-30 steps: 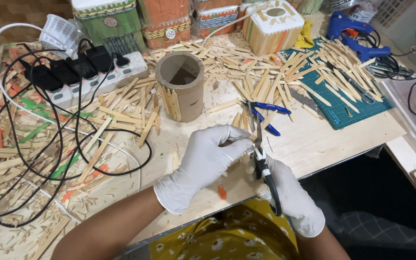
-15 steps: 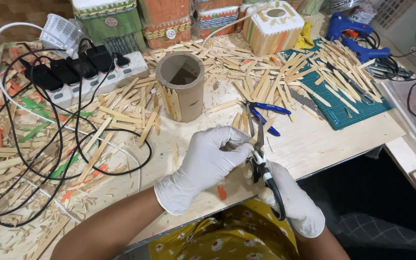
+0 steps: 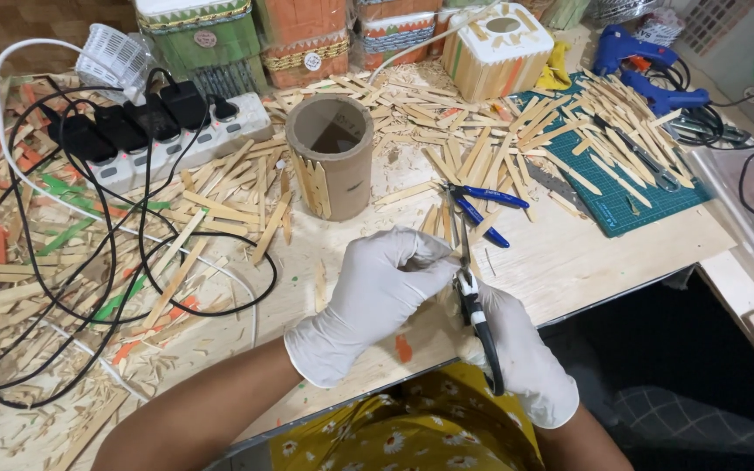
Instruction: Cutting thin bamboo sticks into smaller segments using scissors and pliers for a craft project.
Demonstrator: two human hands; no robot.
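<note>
While both white-gloved hands meet at lower centre of the frame, the right hand [image 3: 517, 353] grips black-handled scissors [image 3: 475, 307], blades pointing up, and the left hand [image 3: 377, 301] is closed around something at the blades that cannot be made out. Cardboard tube [image 3: 335, 155], partly clad in sticks, stands above them on the table [image 3: 569, 262]; blue pliers [image 3: 480, 202] right of it, power strip [image 3: 167, 144] upper left, blue glue gun [image 3: 643, 63] upper right.

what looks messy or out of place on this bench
Wooden sticks and offcuts are strewn loose across the table, and black cables loop over them. Blue pliers lie among the sticks, beyond the gloved hands.
</note>
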